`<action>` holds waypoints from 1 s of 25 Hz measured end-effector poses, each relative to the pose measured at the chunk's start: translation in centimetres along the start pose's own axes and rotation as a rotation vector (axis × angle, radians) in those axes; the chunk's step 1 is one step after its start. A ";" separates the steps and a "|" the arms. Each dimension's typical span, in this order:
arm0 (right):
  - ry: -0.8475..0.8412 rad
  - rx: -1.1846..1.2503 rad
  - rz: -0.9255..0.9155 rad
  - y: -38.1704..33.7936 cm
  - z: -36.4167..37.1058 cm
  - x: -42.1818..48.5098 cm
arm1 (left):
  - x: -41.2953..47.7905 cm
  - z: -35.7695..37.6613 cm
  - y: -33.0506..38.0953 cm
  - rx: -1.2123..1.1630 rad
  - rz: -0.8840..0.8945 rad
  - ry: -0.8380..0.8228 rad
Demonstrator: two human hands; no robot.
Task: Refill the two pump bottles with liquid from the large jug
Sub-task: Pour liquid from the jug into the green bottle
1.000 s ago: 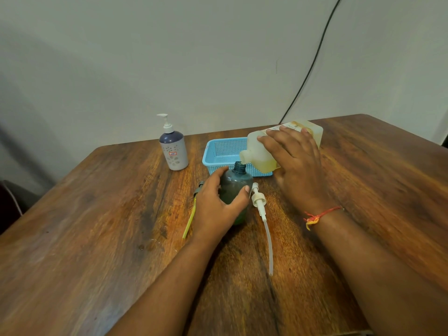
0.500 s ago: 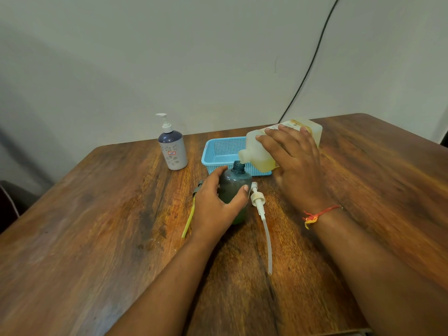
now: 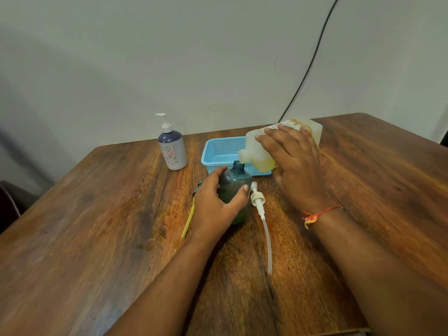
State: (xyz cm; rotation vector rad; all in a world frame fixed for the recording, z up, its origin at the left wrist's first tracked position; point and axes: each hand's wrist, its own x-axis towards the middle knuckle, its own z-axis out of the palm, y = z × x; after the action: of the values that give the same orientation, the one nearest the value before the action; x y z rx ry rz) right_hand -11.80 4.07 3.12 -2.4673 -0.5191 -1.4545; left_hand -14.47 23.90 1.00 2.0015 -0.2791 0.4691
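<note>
A dark green bottle [image 3: 234,184] stands upright mid-table with its neck open, and my left hand [image 3: 215,207] is wrapped around its body. My right hand [image 3: 294,166] grips the large translucent jug [image 3: 257,154] of yellow liquid, tipped on its side with its spout right over the green bottle's neck. A white pump head with a long tube [image 3: 260,209] lies on the table just right of the bottle. Another pump with a yellow tube [image 3: 190,217] lies to its left, partly hidden by my hand. A second bottle [image 3: 172,151], grey-white with its pump on, stands at the back left.
A light blue plastic basket [image 3: 218,154] sits behind the green bottle, under the jug. The wooden table [image 3: 97,238] reaches a wall behind. A black cable [image 3: 312,57] runs down the wall to the table's back edge.
The jug's spout has stayed over the green bottle's neck, perhaps lowered slightly. Both hands keep their grips and nothing else on the table has moved.
</note>
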 end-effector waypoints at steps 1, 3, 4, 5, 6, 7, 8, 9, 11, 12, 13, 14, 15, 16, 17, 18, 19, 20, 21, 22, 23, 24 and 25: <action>0.000 0.000 -0.001 0.0 0.0 0.0 | 0.0 0.0 0.0 -0.002 -0.003 -0.001; -0.002 -0.002 -0.003 0.0 0.0 0.0 | 0.0 0.0 0.0 -0.006 -0.006 -0.003; -0.003 -0.004 -0.005 0.0 0.0 0.0 | 0.0 0.0 -0.1 -0.005 -0.007 -0.003; -0.003 -0.006 -0.006 0.0 0.0 0.0 | 0.0 0.0 -0.1 0.000 -0.009 -0.003; -0.002 -0.008 -0.007 0.0 0.0 0.0 | 0.0 0.0 -0.1 0.004 -0.010 -0.004; -0.001 -0.008 -0.008 0.0 0.0 0.1 | 0.1 0.0 0.0 0.007 -0.011 -0.004; 0.001 -0.010 -0.009 0.1 0.0 0.1 | 0.1 0.0 0.0 0.006 -0.007 -0.001; 0.003 -0.011 -0.011 0.2 0.1 0.1 | 0.1 0.0 0.1 0.001 -0.004 0.003; 0.013 -0.015 -0.013 0.2 0.1 0.1 | 0.0 0.0 0.3 -0.012 -0.007 0.004; 0.014 -0.015 -0.015 0.2 0.1 0.1 | -0.1 -0.1 0.3 -0.017 -0.012 0.001; 0.014 -0.012 -0.015 0.1 0.1 0.0 | -0.2 -0.1 0.3 -0.021 -0.018 -0.003; 0.017 -0.012 -0.015 0.1 0.1 0.0 | -0.2 -0.1 0.4 -0.022 -0.021 -0.004; 0.016 -0.013 -0.013 0.1 0.1 0.0 | -0.2 -0.1 0.3 -0.021 -0.024 -0.006; 0.013 -0.015 -0.013 0.2 0.2 0.0 | -0.1 -0.1 0.3 -0.019 -0.026 -0.008; 0.010 -0.018 -0.013 0.2 0.2 0.0 | -0.1 -0.1 0.3 -0.016 -0.026 -0.010; 0.007 -0.020 -0.013 0.2 0.2 0.0 | -0.1 -0.1 0.2 -0.013 -0.026 -0.011; 0.007 -0.020 -0.013 0.2 0.2 0.0 | -0.1 -0.1 0.2 -0.011 -0.025 -0.010; 0.008 -0.019 -0.014 0.2 0.2 0.0 | -0.1 -0.1 0.2 -0.009 -0.024 -0.009; 0.009 -0.020 -0.016 0.2 0.2 0.0 | -0.1 -0.1 0.2 -0.007 -0.024 -0.008; 0.007 -0.024 -0.018 0.2 0.2 0.0 | -0.1 0.0 0.2 -0.007 -0.023 -0.006; 0.005 -0.028 -0.019 0.2 0.2 0.1 | -0.1 0.0 0.1 -0.007 -0.022 -0.003; 0.004 -0.032 -0.021 0.3 0.2 0.1 | -0.1 0.0 0.1 -0.007 -0.021 -0.001; 0.004 -0.035 -0.021 0.2 0.2 0.0 | -0.1 0.0 0.0 -0.005 -0.021 -0.001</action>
State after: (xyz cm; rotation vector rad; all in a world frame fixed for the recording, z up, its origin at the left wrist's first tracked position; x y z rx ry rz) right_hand -11.55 3.93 3.08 -2.4926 -0.5251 -1.4886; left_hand -14.57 23.91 1.01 1.9977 -0.2592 0.4534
